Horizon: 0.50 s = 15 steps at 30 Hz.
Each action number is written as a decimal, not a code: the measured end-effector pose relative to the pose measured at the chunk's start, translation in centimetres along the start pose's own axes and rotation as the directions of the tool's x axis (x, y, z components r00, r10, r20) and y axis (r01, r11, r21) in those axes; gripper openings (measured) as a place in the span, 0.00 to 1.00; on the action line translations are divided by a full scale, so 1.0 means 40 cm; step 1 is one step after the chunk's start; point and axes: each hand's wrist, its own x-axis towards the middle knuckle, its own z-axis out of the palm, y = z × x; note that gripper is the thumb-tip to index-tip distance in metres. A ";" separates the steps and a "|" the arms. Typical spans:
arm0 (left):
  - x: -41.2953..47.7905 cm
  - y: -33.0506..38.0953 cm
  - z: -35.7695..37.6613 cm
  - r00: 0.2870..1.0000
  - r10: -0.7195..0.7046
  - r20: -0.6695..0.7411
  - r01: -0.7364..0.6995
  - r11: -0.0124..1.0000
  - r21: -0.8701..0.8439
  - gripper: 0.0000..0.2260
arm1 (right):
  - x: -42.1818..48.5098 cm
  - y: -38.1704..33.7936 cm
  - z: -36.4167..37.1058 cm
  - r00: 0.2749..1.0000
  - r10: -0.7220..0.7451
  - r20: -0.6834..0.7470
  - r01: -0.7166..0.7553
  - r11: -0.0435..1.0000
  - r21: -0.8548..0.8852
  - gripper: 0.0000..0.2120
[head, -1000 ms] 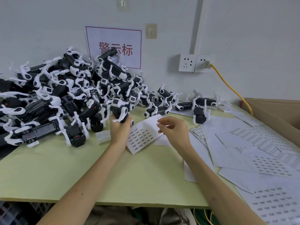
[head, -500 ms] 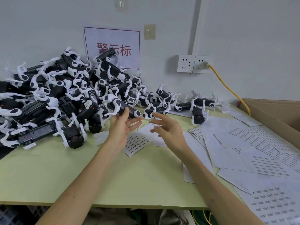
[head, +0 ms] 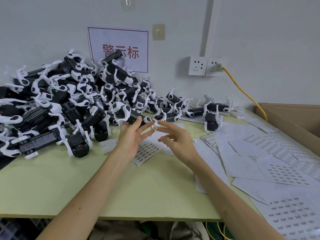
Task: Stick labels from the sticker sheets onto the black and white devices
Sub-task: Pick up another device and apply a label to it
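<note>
The label point(head: 155, 128) is a tiny paper sticker. It looks very light and bendy, and its back is probably sticky, so it should be held by one edge only. It sits in the little gap between the two hands, touching the fingertips. I cannot tell if it is pinched or just stuck on.

The device point(head: 129, 115) looks hard, with thin white arms that might snap, so hold its black body. It rests at 12 o'clock on the left hand point(head: 131, 141), whose fingers are straight and apart.

The right hand point(head: 178, 141) also has its fingers spread, with the label at its 10 o'clock. The sticker sheet point(head: 147, 150) lies at 6 o'clock below the label.
</note>
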 end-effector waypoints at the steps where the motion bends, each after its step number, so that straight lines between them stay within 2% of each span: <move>1: 0.001 0.001 0.000 1.000 -0.001 0.002 0.001 1.000 -0.007 0.11 | 0.000 0.002 0.001 1.000 0.002 0.000 -0.002 1.000 -0.005 0.26; 4: 0.005 0.001 -0.003 1.000 0.008 0.010 -0.008 1.000 -0.027 0.13 | 0.001 0.006 0.001 1.000 -0.006 0.004 0.006 1.000 -0.027 0.25; 9: 0.007 0.000 -0.005 0.999 0.018 0.027 -0.017 0.999 -0.034 0.22 | 0.000 0.005 0.006 1.000 -0.012 -0.004 0.012 1.000 -0.024 0.18; 12: 0.001 0.001 -0.001 0.999 0.013 0.048 -0.012 1.000 -0.017 0.12 | 0.002 0.004 0.007 0.999 -0.009 -0.053 0.007 1.000 -0.027 0.12; 15: -0.001 -0.005 0.002 0.999 0.001 0.050 -0.003 0.999 0.040 0.10 | 0.007 0.006 0.004 0.991 -0.006 -0.131 -0.001 0.999 -0.053 0.06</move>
